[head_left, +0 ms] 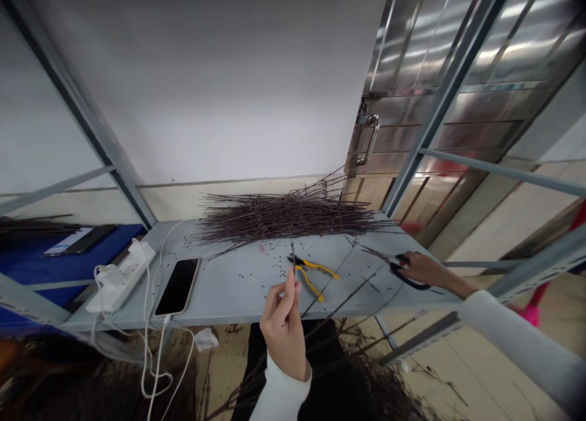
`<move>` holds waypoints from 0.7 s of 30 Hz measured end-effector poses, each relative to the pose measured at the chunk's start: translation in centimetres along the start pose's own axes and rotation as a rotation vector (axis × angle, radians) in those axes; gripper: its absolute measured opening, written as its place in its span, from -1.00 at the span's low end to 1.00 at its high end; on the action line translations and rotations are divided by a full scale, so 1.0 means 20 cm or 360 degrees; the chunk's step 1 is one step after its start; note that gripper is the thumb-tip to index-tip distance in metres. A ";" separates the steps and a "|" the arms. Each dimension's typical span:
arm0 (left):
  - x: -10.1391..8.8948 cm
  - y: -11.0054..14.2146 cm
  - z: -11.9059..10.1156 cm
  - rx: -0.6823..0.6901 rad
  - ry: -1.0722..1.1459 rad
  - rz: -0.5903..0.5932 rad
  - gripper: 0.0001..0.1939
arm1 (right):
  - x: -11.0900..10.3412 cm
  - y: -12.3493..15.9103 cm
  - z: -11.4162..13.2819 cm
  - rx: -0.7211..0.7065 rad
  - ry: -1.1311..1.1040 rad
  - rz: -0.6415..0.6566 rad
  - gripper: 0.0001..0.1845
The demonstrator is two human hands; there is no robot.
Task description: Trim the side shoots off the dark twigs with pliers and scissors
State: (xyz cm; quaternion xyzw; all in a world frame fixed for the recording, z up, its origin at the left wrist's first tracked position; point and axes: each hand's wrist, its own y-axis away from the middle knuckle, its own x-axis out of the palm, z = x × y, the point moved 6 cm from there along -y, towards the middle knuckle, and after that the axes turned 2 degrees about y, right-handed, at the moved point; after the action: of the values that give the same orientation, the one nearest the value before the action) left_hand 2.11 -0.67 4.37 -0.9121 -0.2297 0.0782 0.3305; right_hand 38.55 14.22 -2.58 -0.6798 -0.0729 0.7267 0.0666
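My left hand (pixel 284 326) is raised in front of the shelf edge, thumb and finger pinched on a thin dark twig (pixel 293 248) that points up. My right hand (pixel 423 269) grips the black handles of a pair of scissors (pixel 383 256), whose narrow blades point left over the tabletop. Just beyond my left fingertips lie pliers (pixel 315 273) with yellow and grey handles. A large bundle of dark, thin twigs (pixel 284 216) stretches along the back of the grey table (pixel 256 262). Longer branches (pixel 350 296) slant up from below between my two hands.
A phone (pixel 178 287) with a charging cable and a white power strip (pixel 121 280) lie at the left. Metal shelf posts (pixel 439 104) frame both sides. Small dark bits (pixel 274 265) dot the tabletop. More twigs (pixel 379 378) lie on the floor, and a blue surface (pixel 27 268) stands further left.
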 end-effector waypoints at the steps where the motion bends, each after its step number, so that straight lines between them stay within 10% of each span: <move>1: 0.00 0.00 0.00 -0.0004 0.0001 0.0004 -0.69 | 0.06 0.02 0.01 -0.0012 -0.0024 0.0080 -0.78; 9: 0.01 -0.01 -0.03 -0.0028 -0.0041 -0.0031 -0.71 | 0.33 0.01 0.14 0.0014 -0.0027 0.0377 -0.85; 21: -0.01 -0.02 -0.02 -0.0083 -0.0042 -0.0061 -0.71 | 0.25 0.04 0.77 -0.0611 -0.0252 0.0221 -0.63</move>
State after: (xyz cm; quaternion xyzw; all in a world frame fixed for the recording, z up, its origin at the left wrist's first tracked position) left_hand 1.90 -0.67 4.90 -0.9147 -0.2534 0.0779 0.3050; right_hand 22.82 14.20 -6.56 -0.6241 -0.1680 0.7535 -0.1202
